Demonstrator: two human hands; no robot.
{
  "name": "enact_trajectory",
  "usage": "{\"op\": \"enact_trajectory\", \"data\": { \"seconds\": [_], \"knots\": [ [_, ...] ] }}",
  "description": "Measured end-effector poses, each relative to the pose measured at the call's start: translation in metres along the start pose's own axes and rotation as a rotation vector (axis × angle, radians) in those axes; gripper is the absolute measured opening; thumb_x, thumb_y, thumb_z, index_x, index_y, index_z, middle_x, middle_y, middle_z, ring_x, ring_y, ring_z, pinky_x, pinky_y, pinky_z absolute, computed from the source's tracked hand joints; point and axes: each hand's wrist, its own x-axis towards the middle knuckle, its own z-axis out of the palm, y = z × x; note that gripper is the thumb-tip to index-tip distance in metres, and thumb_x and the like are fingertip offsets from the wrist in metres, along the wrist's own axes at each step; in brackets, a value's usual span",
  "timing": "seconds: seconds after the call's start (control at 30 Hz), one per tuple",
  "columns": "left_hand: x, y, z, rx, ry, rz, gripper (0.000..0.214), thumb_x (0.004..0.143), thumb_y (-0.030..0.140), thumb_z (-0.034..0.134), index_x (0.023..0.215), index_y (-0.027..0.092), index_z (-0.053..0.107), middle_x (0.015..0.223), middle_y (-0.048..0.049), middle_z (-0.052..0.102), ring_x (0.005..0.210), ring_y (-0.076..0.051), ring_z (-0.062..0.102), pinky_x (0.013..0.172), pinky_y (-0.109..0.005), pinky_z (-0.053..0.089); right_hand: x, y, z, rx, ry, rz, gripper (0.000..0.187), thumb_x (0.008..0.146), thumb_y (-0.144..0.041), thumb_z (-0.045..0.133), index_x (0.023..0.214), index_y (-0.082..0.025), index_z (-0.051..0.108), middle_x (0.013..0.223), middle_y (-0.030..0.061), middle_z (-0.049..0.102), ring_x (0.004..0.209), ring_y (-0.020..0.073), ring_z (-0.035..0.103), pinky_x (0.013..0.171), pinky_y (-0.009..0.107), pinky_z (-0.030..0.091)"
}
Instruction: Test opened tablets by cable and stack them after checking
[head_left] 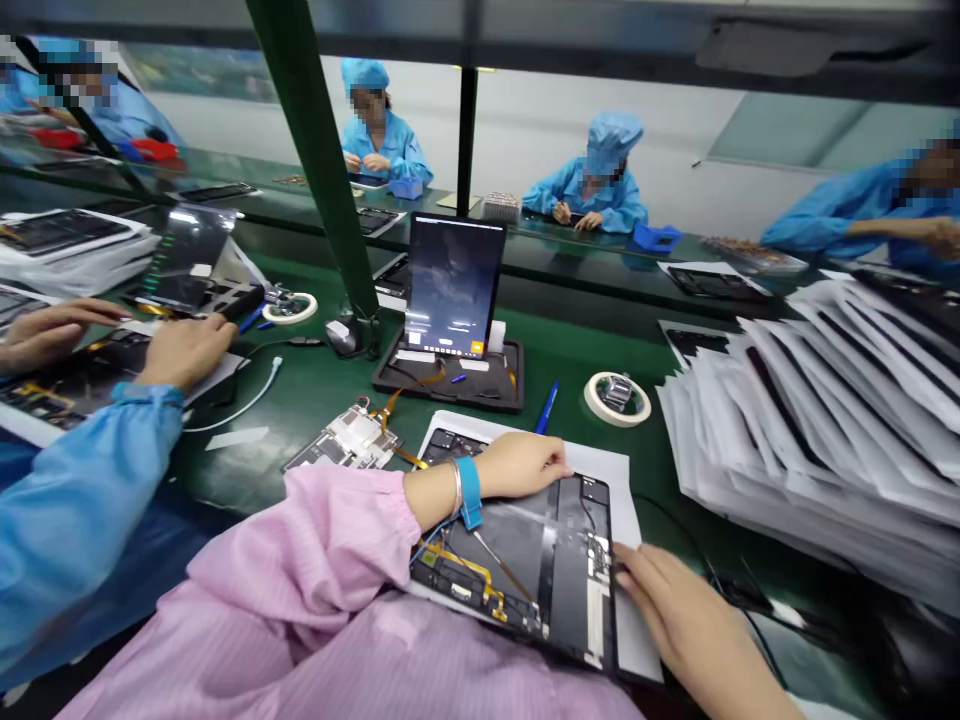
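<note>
One circuit board (352, 437) is lying left of the open tablet shell (525, 550). Near the shell's far edge, the left hand (521, 466) is holding its fingers bent; whether they are pinching anything, I cannot tell. The shell is resting on a white sheet (619, 490), between both hands. The right hand (675, 607) is lying open, fingers touching the shell's right edge.

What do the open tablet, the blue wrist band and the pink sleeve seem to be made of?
Open tablet: metal or plastic, dark, mostly matte with faint reflections; unclear which.
Blue wrist band: perhaps fabric, dull, bending around the wrist.
Pink sleeve: likely thin cloth, with soft folds and a gathered cuff.
</note>
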Motion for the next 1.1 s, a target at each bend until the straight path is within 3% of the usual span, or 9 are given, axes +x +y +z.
{"op": "enact_trajectory", "data": {
  "seconds": [0.1,0.23,0.3,0.4,0.53,1.1],
  "knots": [
    [-0.001,0.000,0.000,-0.028,-0.011,0.007,0.026,0.090,0.044,0.046,0.089,0.022,0.060,0.086,0.0000,0.070,0.078,-0.018,0.062,0.063,-0.025,0.040,-0.004,0.002,-0.008,0.087,0.037,0.109,0.028,0.095,-0.031,0.044,0.118,-0.018,0.051,0.095,0.0065,0.065,0.078,0.0159,0.064,0.069,0.026,0.054],
    [-0.003,-0.003,0.001,-0.040,-0.021,0.018,0.026,0.090,0.042,0.046,0.089,0.021,0.061,0.085,-0.0016,0.069,0.078,-0.018,0.062,0.064,-0.026,0.039,-0.010,-0.002,-0.013,0.079,0.257,0.108,0.013,0.094,-0.021,0.048,0.101,-0.017,0.058,0.091,0.0061,0.065,0.082,0.0161,0.063,0.076,0.027,0.051],
    [-0.003,-0.003,0.001,-0.044,-0.026,0.022,0.027,0.090,0.042,0.045,0.089,0.020,0.060,0.083,-0.0018,0.068,0.076,-0.018,0.061,0.063,-0.026,0.039,-0.010,-0.004,-0.014,0.038,0.235,0.045,0.016,0.094,-0.017,0.047,0.105,-0.016,0.059,0.089,0.0061,0.065,0.083,0.0166,0.061,0.077,0.029,0.049],
    [-0.004,-0.001,0.000,-0.042,-0.042,0.014,0.026,0.091,0.040,0.044,0.088,0.020,0.060,0.081,-0.0018,0.068,0.072,-0.017,0.060,0.061,-0.026,0.037,-0.007,-0.006,-0.013,-0.089,0.100,0.014,0.026,0.096,-0.022,0.045,0.116,-0.013,0.058,0.072,0.0037,0.059,0.069,0.0162,0.053,0.065,0.029,0.043],
    [-0.005,0.002,-0.002,-0.037,-0.053,-0.002,0.026,0.090,0.040,0.045,0.089,0.020,0.061,0.081,-0.0018,0.068,0.070,-0.017,0.059,0.059,-0.026,0.036,-0.003,-0.009,-0.010,-0.199,0.008,0.021,0.030,0.098,-0.027,0.041,0.116,-0.012,0.061,0.067,0.0036,0.055,0.066,0.0157,0.046,0.062,0.029,0.038],
    [-0.002,-0.002,0.001,-0.069,-0.043,-0.003,0.024,0.090,0.037,0.047,0.088,0.019,0.062,0.081,-0.0026,0.068,0.072,-0.018,0.060,0.062,-0.026,0.039,0.004,-0.016,-0.007,-0.179,0.047,0.039,0.029,0.097,-0.023,0.042,0.114,-0.009,0.061,0.068,0.0041,0.055,0.068,0.0174,0.044,0.063,0.030,0.033]
  ]
}}
